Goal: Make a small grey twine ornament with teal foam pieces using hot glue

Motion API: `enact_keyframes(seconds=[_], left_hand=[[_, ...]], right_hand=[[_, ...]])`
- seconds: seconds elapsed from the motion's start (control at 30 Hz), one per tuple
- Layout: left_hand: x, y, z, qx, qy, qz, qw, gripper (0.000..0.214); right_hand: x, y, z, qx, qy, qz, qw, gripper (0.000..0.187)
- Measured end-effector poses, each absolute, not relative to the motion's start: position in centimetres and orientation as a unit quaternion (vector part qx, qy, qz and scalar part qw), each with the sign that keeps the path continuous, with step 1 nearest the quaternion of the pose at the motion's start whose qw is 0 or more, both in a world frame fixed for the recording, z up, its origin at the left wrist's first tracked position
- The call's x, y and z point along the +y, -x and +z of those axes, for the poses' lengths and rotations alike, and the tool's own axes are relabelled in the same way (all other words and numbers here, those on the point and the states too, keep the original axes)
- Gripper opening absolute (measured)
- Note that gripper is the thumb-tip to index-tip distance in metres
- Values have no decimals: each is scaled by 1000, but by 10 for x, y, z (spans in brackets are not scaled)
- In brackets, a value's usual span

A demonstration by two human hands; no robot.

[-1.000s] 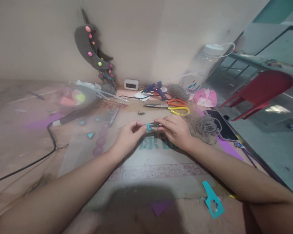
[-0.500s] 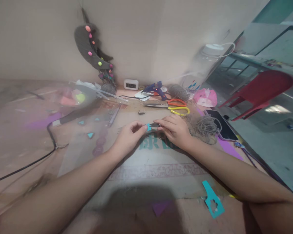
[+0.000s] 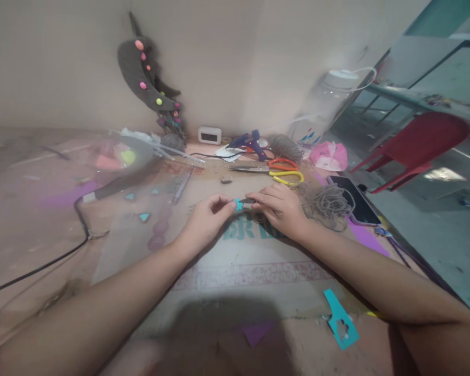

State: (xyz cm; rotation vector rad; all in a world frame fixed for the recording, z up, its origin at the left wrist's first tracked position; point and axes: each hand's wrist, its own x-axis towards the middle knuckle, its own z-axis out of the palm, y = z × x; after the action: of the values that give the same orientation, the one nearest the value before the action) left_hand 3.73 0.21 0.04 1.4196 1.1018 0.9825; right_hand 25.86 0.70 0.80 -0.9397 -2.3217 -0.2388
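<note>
Near the middle of the table, my left hand (image 3: 214, 213) pinches a small teal flower-shaped cutout (image 3: 238, 204) between thumb and forefinger. From the other side, my right hand (image 3: 279, 209) is closed round a small scissors-like tool (image 3: 248, 202). Its dark metal tips touch or nearly touch the cutout, and its handles are mostly hidden by the fingers. Tangled grey yarn (image 3: 331, 201) lies just right of my right hand. At the lower right rests a teal sheet (image 3: 341, 324) with a flower-shaped hole in it.
Beyond my hands lie large scissors (image 3: 254, 169) with red and yellow handles and a blue glue gun (image 3: 247, 141). A small clock (image 3: 210, 136) stands by the wall. On the right are a phone (image 3: 356, 201) and a water bottle (image 3: 325, 99). A black cable (image 3: 35, 270) crosses the left.
The view has shifted very slightly. Both hands keep the same hold, and the teal cutout and the tool's tips have barely moved.
</note>
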Motion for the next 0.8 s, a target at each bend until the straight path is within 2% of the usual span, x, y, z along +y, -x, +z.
enact_keyframes(seconds=[0.2,0.57,0.8], left_hand=[[2,-37,0,456,-593,409,522,24],[1,-37,1,465,-594,401,519,24],[1,-37,2,460,-594,403,523,23]], right_hand=[[7,-259,8,-859,367,-59,352,29],[6,-257,10,-877,334,-122,322,25],[6,-258,10,-883,343,-116,300,25]])
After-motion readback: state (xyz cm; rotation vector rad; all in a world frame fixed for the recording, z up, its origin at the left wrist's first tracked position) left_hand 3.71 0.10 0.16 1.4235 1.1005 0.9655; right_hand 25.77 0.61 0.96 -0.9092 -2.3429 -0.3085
